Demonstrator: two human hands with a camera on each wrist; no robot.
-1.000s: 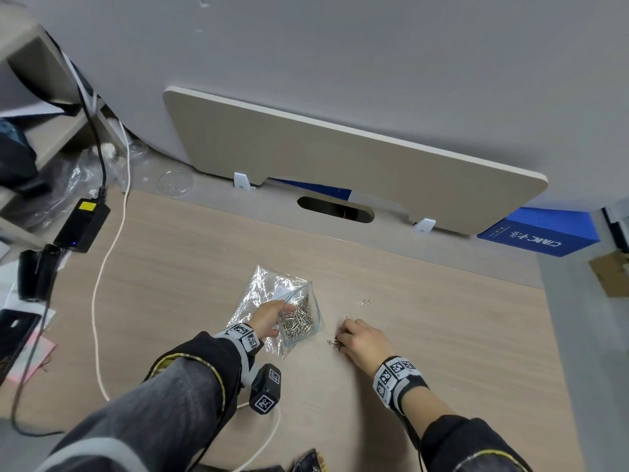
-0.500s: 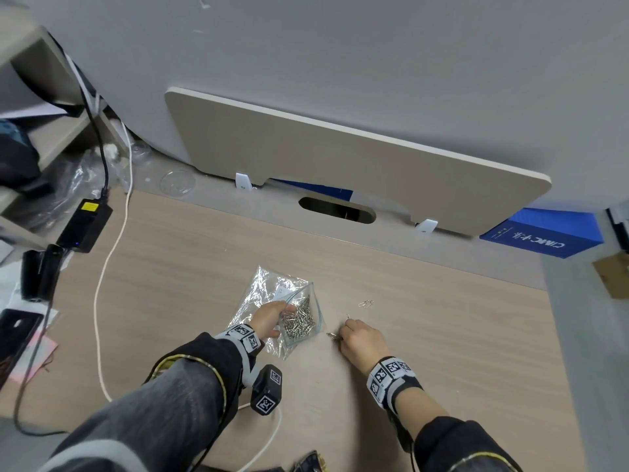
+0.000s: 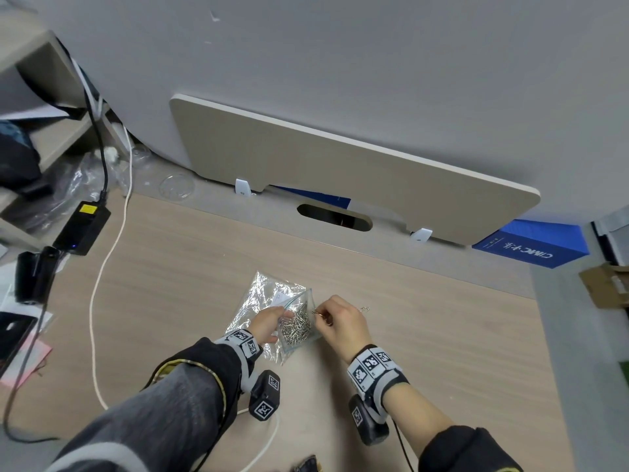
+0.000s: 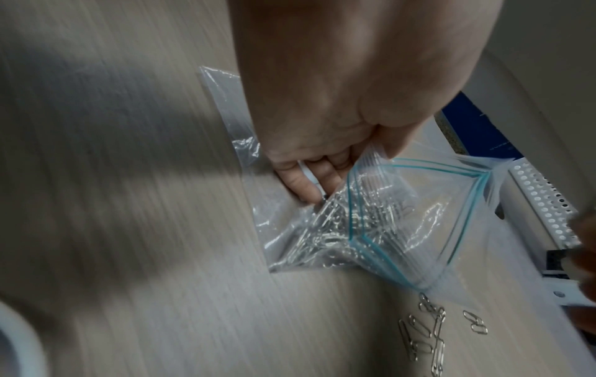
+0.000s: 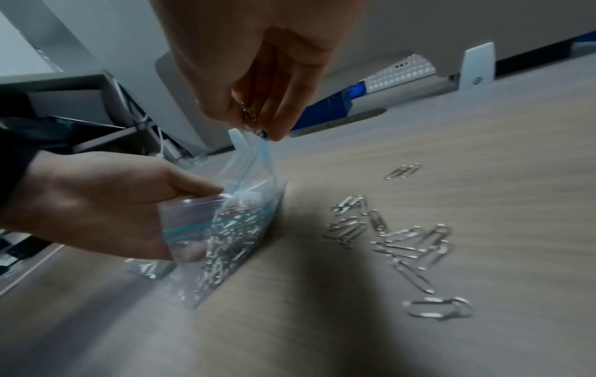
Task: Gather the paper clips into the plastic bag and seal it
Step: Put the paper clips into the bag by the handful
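Observation:
A clear zip plastic bag (image 3: 295,324) (image 4: 396,224) (image 5: 225,229) with a teal seal strip lies on the wooden desk, its mouth held open and many silver paper clips inside. My left hand (image 3: 269,323) (image 5: 96,204) pinches the near lip of the bag. My right hand (image 3: 340,321) (image 5: 258,76) hovers over the bag's mouth and pinches a few paper clips (image 5: 248,114) in its fingertips. Several loose paper clips (image 5: 393,239) (image 4: 429,329) lie on the desk beside the bag. One more clip (image 3: 364,309) lies just beyond my right hand.
A second crumpled clear bag (image 3: 269,291) lies under and behind the zip bag. A white cable (image 3: 102,267) and a black power adapter (image 3: 81,228) sit at the left. A beige panel (image 3: 340,172) stands behind the desk, a blue box (image 3: 531,245) at the right.
My right hand has lifted from the loose clips on the desk and moved left, up over the bag's mouth, carrying clips. The left hand has kept its hold on the bag.

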